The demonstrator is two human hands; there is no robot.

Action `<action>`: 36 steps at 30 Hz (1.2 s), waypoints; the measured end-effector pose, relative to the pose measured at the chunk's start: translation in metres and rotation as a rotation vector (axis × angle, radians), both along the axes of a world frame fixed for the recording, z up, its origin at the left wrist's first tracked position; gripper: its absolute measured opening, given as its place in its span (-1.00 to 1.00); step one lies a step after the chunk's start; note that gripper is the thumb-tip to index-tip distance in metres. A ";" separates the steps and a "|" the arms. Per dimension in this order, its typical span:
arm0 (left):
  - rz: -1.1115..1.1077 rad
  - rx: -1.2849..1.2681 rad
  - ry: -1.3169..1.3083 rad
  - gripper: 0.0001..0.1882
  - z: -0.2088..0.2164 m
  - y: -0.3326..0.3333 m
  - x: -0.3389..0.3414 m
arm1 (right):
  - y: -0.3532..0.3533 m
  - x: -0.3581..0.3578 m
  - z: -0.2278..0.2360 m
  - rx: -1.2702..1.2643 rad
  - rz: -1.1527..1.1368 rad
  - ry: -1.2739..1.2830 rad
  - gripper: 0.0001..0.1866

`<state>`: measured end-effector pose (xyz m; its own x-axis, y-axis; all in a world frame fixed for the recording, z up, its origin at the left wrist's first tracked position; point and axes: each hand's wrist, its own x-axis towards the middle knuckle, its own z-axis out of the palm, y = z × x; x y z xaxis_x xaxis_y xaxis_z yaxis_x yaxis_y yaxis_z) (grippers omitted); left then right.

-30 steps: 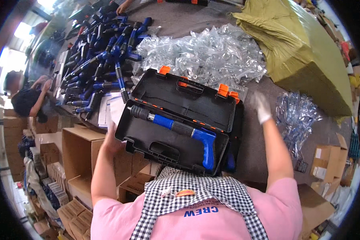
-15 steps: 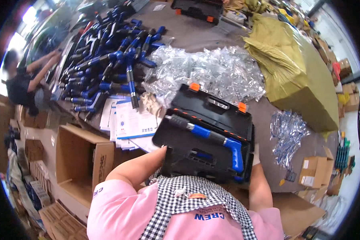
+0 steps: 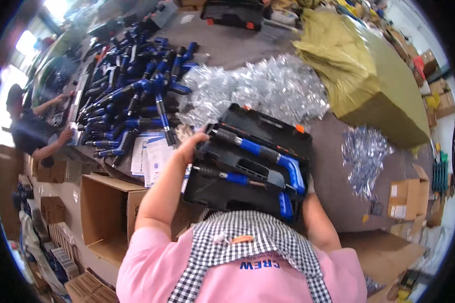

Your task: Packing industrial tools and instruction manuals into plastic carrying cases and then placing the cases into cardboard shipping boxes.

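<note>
In front of my chest is an open black plastic tool case (image 3: 268,126) with orange latches, slightly tilted. A blue-and-black nail-gun-like tool (image 3: 260,151) lies across its middle. Nearer to me lies a second similar tool (image 3: 237,178); whether it sits in the same case or another beneath, I cannot tell. My left hand (image 3: 193,144) is closed on the case's left end, beside the first tool's black tip. At the right end my right hand (image 3: 310,186) grips the case side, its fingers mostly hidden.
A heap of blue-and-black tools (image 3: 131,91) covers the table's left, with printed sheets (image 3: 154,160) below. Clear plastic bags (image 3: 258,86), a yellow-wrapped bundle (image 3: 359,86) and silvery packets (image 3: 364,159) lie beyond and right. Cardboard boxes (image 3: 106,212) flank me. Another person (image 3: 30,126) works at left.
My left hand has come up onto the case's left end. The near part of the case now shows a second tool, hidden before. The case has shifted slightly left.
</note>
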<state>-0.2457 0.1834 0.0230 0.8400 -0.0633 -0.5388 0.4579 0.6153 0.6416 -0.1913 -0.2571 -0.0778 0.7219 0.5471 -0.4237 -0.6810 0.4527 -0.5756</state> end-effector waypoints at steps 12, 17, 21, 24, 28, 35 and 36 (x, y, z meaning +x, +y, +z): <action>-0.672 1.314 -0.137 -0.42 0.046 0.002 0.005 | -0.017 0.010 0.087 -1.096 -0.208 -0.731 -0.46; -0.436 1.418 -0.333 -0.30 0.064 -0.022 -0.029 | 0.011 0.013 0.154 -0.610 -0.135 -0.512 -0.55; -0.187 1.251 -0.365 -0.29 0.089 -0.023 -0.092 | 0.026 -0.012 0.185 -0.659 -0.170 -0.706 -0.33; -0.204 1.272 -0.115 -0.29 0.062 -0.016 -0.142 | 0.038 -0.041 0.170 -0.851 -0.151 -0.878 -0.32; -0.266 1.335 -0.134 -0.23 0.073 -0.051 -0.166 | 0.017 -0.066 0.128 -1.202 -0.076 -0.901 -0.30; -0.800 0.943 -0.145 -0.45 0.106 0.019 -0.112 | 0.012 -0.074 0.151 -1.473 0.015 -1.036 -0.39; -0.699 0.995 -0.221 -0.57 0.081 0.054 -0.100 | 0.015 -0.073 0.169 -1.698 0.077 -1.276 -0.41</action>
<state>-0.3453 0.2375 0.1042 0.8695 -0.1789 -0.4604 0.3147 -0.5179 0.7955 -0.2641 -0.2419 0.0916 0.9419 0.2902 0.1689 0.3319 -0.8809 -0.3374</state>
